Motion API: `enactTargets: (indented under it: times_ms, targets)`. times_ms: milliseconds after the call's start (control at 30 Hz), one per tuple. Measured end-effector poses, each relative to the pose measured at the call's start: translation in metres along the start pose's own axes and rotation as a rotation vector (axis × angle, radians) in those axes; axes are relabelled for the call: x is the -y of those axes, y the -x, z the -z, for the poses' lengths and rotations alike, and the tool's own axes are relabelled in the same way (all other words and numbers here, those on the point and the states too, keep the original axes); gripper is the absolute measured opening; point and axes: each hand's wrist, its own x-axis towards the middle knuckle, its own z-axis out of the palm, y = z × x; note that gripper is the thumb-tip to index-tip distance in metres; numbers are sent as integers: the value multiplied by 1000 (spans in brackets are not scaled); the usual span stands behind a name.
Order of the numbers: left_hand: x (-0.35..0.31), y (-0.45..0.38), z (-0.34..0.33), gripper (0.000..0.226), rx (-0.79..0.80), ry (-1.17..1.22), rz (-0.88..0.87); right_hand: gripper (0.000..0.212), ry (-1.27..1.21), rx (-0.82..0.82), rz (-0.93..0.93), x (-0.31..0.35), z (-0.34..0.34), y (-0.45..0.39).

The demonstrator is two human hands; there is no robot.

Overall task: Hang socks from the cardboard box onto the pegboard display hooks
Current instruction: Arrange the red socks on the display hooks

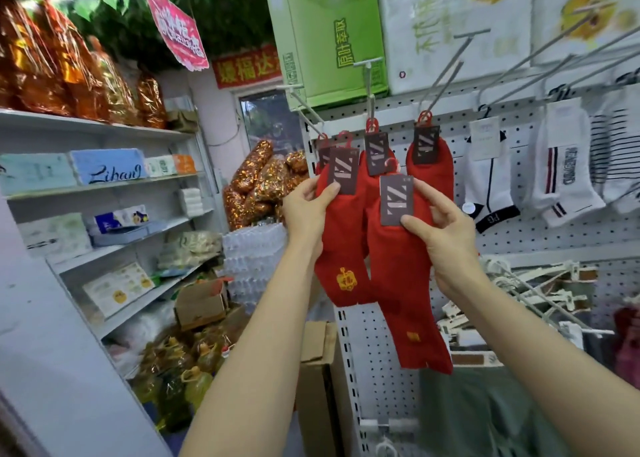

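Note:
My left hand (308, 205) pinches a red sock pair (341, 259) by its dark card label, its red plastic hanger close to the leftmost hook (311, 124). My right hand (438, 224) pinches a second red sock pair (405, 283) at its label, held in front of the white pegboard (554, 248) and off any hook. Two more red pairs (431, 165) hang from the long metal hooks above. A cardboard box (317, 363) stands low beside the pegboard stand.
White and striped socks (561, 169) hang to the right. Long bare hooks (446, 68) jut out toward me overhead. Loose hooks and tags (519, 297) lie on a shelf at right. Shelves of goods (104, 186), oil bottles (180, 363) and water packs fill the left.

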Motion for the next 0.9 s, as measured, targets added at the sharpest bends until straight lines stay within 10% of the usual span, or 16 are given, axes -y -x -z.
enactTargets:
  times_ms: [900]
  targets:
    - [-2,-51,-5,14,-246,-48,159,57,45,14,5,16,12,-16]
